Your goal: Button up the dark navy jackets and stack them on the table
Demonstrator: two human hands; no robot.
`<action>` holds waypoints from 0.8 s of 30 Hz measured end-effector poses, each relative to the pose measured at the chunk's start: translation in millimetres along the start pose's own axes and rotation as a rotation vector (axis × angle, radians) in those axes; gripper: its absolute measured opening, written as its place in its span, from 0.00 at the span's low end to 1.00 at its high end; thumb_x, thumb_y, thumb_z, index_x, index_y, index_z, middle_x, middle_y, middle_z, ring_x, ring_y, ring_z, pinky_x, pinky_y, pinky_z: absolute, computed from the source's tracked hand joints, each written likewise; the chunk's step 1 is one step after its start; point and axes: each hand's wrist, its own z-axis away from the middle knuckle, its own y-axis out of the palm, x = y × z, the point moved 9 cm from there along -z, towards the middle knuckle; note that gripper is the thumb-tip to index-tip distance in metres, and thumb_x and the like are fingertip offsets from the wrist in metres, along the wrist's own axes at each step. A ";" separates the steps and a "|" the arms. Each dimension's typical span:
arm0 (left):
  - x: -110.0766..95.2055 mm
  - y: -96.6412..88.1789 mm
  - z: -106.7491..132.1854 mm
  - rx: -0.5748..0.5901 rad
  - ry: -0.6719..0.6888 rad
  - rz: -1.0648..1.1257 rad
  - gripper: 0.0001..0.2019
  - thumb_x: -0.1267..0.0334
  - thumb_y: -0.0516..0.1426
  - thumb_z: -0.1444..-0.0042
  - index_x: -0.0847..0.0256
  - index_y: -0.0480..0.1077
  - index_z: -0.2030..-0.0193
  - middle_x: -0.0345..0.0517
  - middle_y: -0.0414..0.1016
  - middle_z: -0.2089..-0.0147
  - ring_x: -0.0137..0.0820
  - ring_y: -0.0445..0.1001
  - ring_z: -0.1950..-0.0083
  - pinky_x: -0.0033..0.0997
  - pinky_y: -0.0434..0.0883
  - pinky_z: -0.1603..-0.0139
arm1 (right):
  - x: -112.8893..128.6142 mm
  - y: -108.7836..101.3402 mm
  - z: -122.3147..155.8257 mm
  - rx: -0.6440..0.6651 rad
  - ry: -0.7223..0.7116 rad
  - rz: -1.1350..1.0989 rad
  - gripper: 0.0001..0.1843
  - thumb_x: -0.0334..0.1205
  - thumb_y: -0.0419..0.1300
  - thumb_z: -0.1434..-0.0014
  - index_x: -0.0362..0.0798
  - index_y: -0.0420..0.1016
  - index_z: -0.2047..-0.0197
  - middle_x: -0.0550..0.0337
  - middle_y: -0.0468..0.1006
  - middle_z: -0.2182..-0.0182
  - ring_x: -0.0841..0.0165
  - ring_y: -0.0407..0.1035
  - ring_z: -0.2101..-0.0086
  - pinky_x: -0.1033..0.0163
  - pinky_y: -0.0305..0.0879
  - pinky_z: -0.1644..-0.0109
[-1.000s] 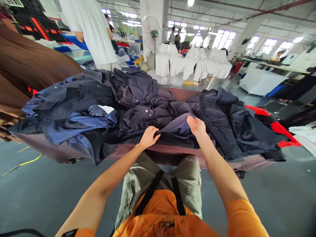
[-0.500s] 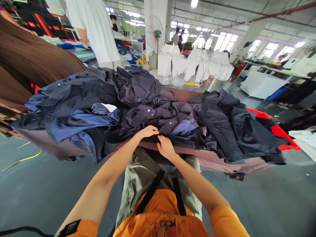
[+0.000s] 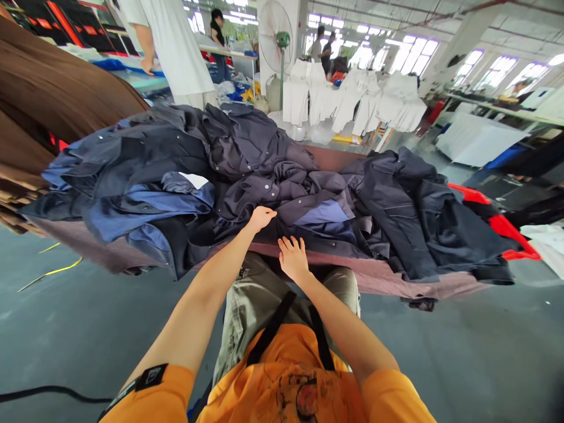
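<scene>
My left hand (image 3: 262, 217) lies on a dark navy jacket (image 3: 308, 232) near the middle of a heap of jackets, and I cannot tell if it grips the cloth. My right hand (image 3: 293, 258) is open with fingers spread, over the jacket's near hem at the table edge, holding nothing. That jacket shows a paler blue lining (image 3: 324, 212) and a row of snap buttons higher up. More navy and blue work jackets (image 3: 247, 141) are heaped beyond and on both sides. A mauve-brown cloth (image 3: 379, 276) covers the table beneath them.
A tall stack of brown fabric (image 3: 48, 100) stands at the left, and red-trimmed dark cloth (image 3: 496, 226) lies at the right. Beyond the table are a co-worker in white (image 3: 174, 53), a standing fan (image 3: 275, 41) and white garments (image 3: 348, 100). Grey floor (image 3: 440, 352) surrounds the table.
The hands, close together at the jacket's near edge half a second ago, have separated: my left moved forward onto the jacket, my right back toward the hem. The lining flap now lies flatter.
</scene>
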 end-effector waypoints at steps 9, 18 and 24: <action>-42.1 -8.7 20.3 0.033 0.189 -0.121 0.14 0.58 0.57 0.42 0.63 0.77 0.74 0.42 0.75 0.74 0.32 0.70 0.68 0.30 0.64 0.62 | -3.5 -13.5 -5.4 -0.062 0.057 -0.125 0.22 0.35 0.52 0.34 0.48 0.71 0.39 0.49 0.73 0.41 0.53 0.62 0.40 0.41 0.46 0.30; -85.0 -10.0 73.4 0.196 0.476 -0.351 0.11 0.63 0.55 0.40 0.62 0.73 0.71 0.45 0.71 0.67 0.31 0.70 0.67 0.31 0.66 0.61 | -12.0 -16.5 -45.0 -0.245 0.390 -0.389 0.14 0.46 0.58 0.35 0.44 0.74 0.54 0.45 0.76 0.57 0.52 0.68 0.53 0.51 0.64 0.48; -84.4 -0.4 71.7 0.350 0.459 -0.448 0.08 0.65 0.51 0.37 0.60 0.70 0.65 0.45 0.73 0.65 0.34 0.70 0.66 0.32 0.64 0.62 | -15.6 -3.5 -50.1 -0.280 0.400 -0.448 0.06 0.38 0.55 0.36 0.48 0.73 0.60 0.53 0.78 0.61 0.58 0.69 0.57 0.54 0.64 0.51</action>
